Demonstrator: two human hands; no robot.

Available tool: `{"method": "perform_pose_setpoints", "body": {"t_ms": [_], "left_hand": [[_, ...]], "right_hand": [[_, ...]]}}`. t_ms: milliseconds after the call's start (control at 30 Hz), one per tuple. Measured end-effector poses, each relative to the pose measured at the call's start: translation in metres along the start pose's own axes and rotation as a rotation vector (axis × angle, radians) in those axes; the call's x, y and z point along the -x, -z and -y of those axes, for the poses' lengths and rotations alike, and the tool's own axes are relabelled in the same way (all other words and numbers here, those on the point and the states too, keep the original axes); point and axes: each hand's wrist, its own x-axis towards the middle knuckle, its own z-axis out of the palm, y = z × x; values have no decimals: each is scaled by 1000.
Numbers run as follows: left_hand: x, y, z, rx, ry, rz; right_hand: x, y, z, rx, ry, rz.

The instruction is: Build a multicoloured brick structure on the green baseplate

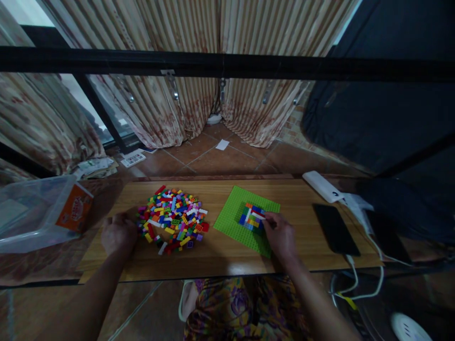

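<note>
My right hand (pixel 281 235) is at the right side of a low square build of toy bricks (pixel 253 222) in red, blue, yellow and other colours. Thumb and fingers pinch the end of a slim white brick (pixel 259 215) lying over the top of the build. Under the build is a green studded baseplate (pixel 227 219), set at an angle on the table. My left hand (pixel 119 234) rests with curled fingers on the table, at the left edge of a loose pile of mixed toy bricks (pixel 174 220). Whatever its fingers may hold is hidden.
The wooden table (pixel 216 263) carries a black phone (pixel 336 229) and a white power bank (pixel 322 186) with cables at the right. A clear plastic bin (pixel 35 213) with an orange label stands at the left. A dark metal bar (pixel 199 65) crosses beyond the table.
</note>
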Motion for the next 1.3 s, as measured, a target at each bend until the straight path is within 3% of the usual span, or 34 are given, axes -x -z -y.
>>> {"method": "perform_pose_setpoints", "body": {"t_ms": [500, 933, 1300], "left_hand": [[-3, -2, -1, -41, 41, 14], [0, 2, -5, -38, 55, 12], [-1, 2, 0, 19, -19, 29]], "right_hand": [[1, 2, -5, -108, -72, -23], [-2, 4, -21, -414, -330, -43], [0, 3, -1, -61, -35, 21]]}}
